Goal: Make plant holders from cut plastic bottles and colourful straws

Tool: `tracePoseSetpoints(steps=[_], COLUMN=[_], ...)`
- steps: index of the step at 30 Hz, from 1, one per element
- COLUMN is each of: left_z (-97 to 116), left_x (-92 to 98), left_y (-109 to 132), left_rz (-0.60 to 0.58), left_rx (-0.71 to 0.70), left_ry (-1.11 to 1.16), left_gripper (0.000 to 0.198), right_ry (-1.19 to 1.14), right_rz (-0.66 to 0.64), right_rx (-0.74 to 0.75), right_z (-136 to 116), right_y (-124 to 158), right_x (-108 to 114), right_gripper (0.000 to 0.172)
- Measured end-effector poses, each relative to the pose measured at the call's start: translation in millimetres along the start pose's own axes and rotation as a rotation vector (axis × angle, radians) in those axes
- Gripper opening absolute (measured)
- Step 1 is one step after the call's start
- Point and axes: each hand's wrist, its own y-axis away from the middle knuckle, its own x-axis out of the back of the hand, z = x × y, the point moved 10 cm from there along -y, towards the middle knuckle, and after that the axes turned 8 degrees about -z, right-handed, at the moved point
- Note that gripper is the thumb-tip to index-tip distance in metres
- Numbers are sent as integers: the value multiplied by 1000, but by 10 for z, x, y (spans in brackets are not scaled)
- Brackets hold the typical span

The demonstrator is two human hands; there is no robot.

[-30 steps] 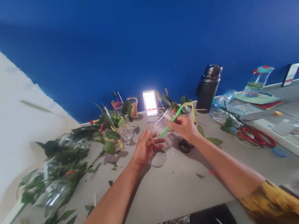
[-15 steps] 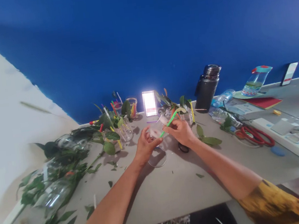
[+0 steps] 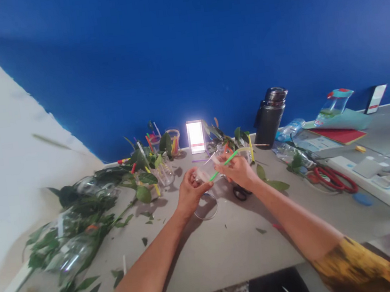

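My left hand [image 3: 192, 192] is curled around a small piece of clear plastic [image 3: 201, 176], probably a cut cup or bottle part, though its exact shape is hard to tell. My right hand [image 3: 239, 172] pinches a bright green straw [image 3: 223, 167], whose lower end reaches the clear plastic. Both hands are held just above the table, close together. Beneath my left hand lies a clear plastic ring [image 3: 207, 208]. Black-handled scissors [image 3: 240, 193] lie partly below my right hand.
Leafy cuttings in cut plastic bottles [image 3: 72, 246] spread across the left of the grey table [image 3: 229, 250]. Glass jars with coloured straws [image 3: 163, 172] stand behind my hands. A black thermos [image 3: 269, 119], red-handled scissors [image 3: 332, 180] and a white power strip [image 3: 373, 180] are to the right.
My left hand's fingers have closed around the clear plastic, which has shifted left and down from beside my right hand. My right hand has stayed nearly still, keeping the green straw.
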Motion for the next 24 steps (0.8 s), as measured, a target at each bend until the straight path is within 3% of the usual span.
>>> tracePoseSetpoints(steps=[8, 16, 24], left_z=[-30, 32, 81], left_x=[-10, 68, 49], left_y=[-28, -52, -18], left_rz=[-29, 8, 12], left_rx=[14, -8, -14], left_ry=[-8, 24, -48], left_gripper=[76, 77, 72], right_ry=[118, 124, 20], right_rz=[-41, -103, -45], right_rx=[60, 19, -39], right_z=[-48, 5, 96], right_y=[-23, -43, -58], right_x=[-18, 16, 4], right_gripper=[40, 39, 44])
